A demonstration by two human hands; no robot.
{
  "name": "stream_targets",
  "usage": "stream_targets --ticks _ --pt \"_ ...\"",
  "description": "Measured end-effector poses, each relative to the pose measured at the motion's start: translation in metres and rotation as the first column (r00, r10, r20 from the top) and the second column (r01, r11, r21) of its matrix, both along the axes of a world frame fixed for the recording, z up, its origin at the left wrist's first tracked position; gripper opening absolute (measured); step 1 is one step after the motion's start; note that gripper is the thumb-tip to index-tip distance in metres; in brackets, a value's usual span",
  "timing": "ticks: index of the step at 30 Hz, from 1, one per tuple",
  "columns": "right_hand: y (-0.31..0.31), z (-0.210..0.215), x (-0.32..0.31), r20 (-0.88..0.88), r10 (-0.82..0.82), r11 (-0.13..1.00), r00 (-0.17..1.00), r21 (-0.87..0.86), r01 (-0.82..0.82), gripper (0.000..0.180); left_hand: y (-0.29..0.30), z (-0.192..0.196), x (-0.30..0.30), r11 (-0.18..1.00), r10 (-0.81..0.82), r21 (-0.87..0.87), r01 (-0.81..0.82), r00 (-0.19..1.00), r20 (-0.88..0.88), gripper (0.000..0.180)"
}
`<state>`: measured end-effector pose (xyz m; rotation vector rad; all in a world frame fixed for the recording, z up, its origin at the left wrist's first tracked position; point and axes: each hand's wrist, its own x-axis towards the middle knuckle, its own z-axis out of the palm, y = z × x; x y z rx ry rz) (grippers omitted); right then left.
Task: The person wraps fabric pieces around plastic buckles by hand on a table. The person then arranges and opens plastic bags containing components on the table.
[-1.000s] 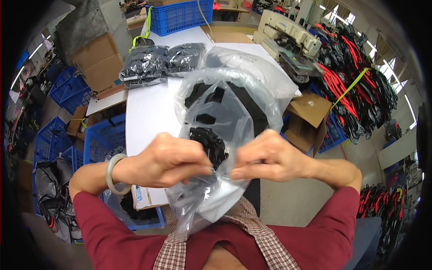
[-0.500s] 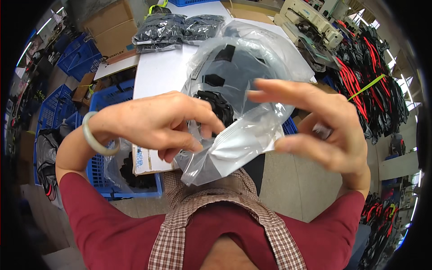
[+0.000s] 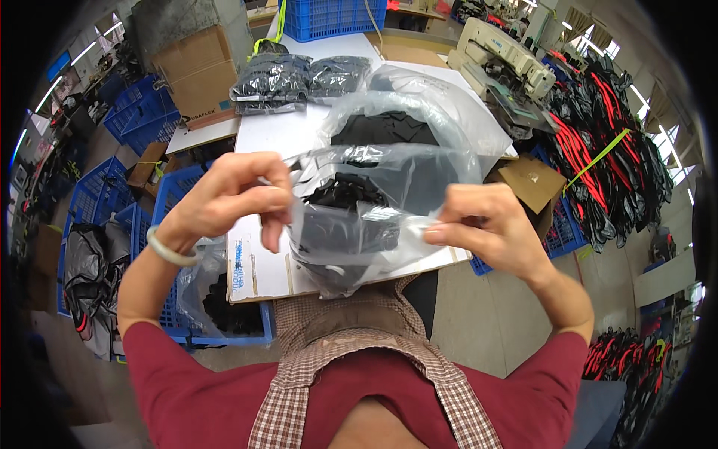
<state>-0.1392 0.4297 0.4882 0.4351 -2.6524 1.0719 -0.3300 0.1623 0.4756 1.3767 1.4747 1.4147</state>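
I hold a clear plastic bag (image 3: 359,224) stretched between both hands above the near edge of the white table (image 3: 277,131). A black item sits inside it. My left hand (image 3: 228,198), with a pale green bangle on its wrist, pinches the bag's left edge. The bag's right edge is pinched by my right hand (image 3: 486,232). Behind the bag a large clear sack (image 3: 449,112) holding black pieces lies on the table.
Packed black bags (image 3: 299,78) lie at the table's far end by a blue crate (image 3: 336,16). More blue crates (image 3: 172,247) stand at the left, cardboard boxes (image 3: 198,71) behind them. A sewing machine (image 3: 501,56) and red-black straps (image 3: 598,157) are at the right.
My hands have moved apart and pulled the bag's top edge taut between them. The right hand, spread open half a second ago, now pinches the bag.
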Motion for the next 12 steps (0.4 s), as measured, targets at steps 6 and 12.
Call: stream_targets --ticks 6,12 --pt "0.011 -0.003 0.017 0.005 -0.107 0.993 0.994 -0.052 0.107 0.015 -0.005 -0.004 0.021 0.989 0.115 0.073 -0.126 0.984 0.139 0.014" --pt "0.048 0.013 0.045 0.039 -0.374 0.914 0.927 -0.156 0.376 0.079 -0.014 -0.019 0.034 0.834 0.547 0.389 -0.392 0.680 -0.488 0.032"
